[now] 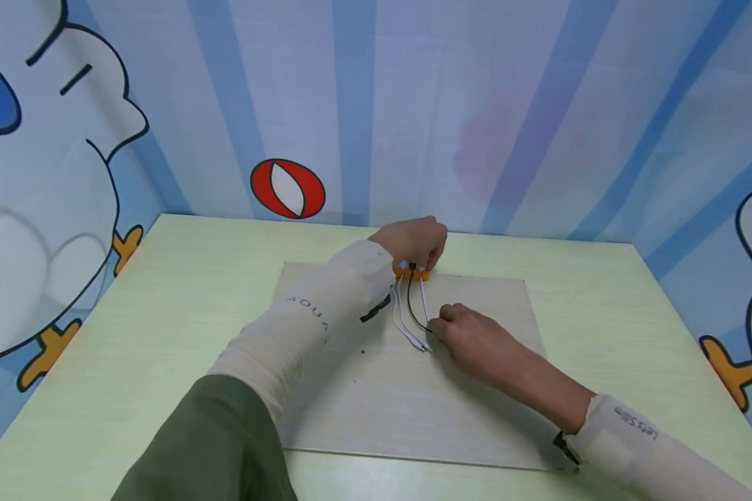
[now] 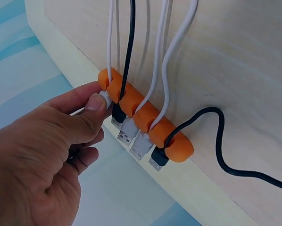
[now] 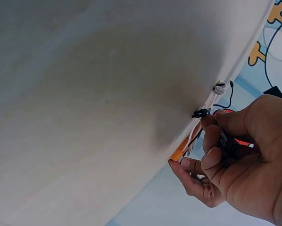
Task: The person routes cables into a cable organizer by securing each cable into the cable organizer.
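An orange cable holder [image 2: 148, 117] with several slots sits on the pale board, black and white USB cables lying in it. My left hand [image 2: 51, 141] pinches a white USB plug [image 2: 106, 99] between thumb and index finger at the holder's end slot. Beside that plug, other USB plugs stick out past the holder, including a black one [image 2: 118, 114]. In the head view my right hand [image 1: 476, 341] is nearer the front, its fingertips pinching a white cable [image 1: 424, 299] that runs from the holder. Its fingers partly hide the cable ends.
The pale board [image 1: 376, 417] lies on a light wooden table [image 1: 131, 334]. White connector ends [image 1: 418, 344] lie on the board beside the right fingertips. Behind the table stands a striped blue backdrop [image 1: 401, 125]. A small dark speck [image 1: 363, 352] is on the board.
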Available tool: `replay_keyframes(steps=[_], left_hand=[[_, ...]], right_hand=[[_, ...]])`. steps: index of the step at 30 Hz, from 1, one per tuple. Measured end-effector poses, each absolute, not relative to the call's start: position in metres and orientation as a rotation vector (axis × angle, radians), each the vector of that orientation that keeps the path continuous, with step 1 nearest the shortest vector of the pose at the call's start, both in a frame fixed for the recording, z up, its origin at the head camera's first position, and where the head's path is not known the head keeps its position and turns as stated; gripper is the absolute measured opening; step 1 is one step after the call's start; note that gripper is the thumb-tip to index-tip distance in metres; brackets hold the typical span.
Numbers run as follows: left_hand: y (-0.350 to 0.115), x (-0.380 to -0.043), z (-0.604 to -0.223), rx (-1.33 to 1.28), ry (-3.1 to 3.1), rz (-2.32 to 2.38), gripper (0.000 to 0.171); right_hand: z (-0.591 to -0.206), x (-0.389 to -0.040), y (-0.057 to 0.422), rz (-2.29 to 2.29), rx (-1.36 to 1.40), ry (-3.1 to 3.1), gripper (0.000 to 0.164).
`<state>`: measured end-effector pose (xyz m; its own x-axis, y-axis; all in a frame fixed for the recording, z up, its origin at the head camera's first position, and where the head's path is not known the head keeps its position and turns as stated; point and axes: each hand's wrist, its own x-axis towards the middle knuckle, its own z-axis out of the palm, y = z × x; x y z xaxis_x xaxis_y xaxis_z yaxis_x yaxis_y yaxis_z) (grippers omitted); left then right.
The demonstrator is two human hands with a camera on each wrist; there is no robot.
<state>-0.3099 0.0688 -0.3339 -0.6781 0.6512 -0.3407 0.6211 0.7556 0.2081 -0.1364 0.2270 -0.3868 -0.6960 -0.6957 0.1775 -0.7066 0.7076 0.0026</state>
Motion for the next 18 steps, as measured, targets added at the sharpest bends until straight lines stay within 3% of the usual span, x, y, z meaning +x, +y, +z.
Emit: replay_keyframes(steps=[18], left_hand=[[0.0693,-0.3058,-0.3316,0.963,2.552,0.073,0.018]], right_hand=[[-0.3880,-0.1379,0.2287,0.127,1.149,-2.737,0.017]])
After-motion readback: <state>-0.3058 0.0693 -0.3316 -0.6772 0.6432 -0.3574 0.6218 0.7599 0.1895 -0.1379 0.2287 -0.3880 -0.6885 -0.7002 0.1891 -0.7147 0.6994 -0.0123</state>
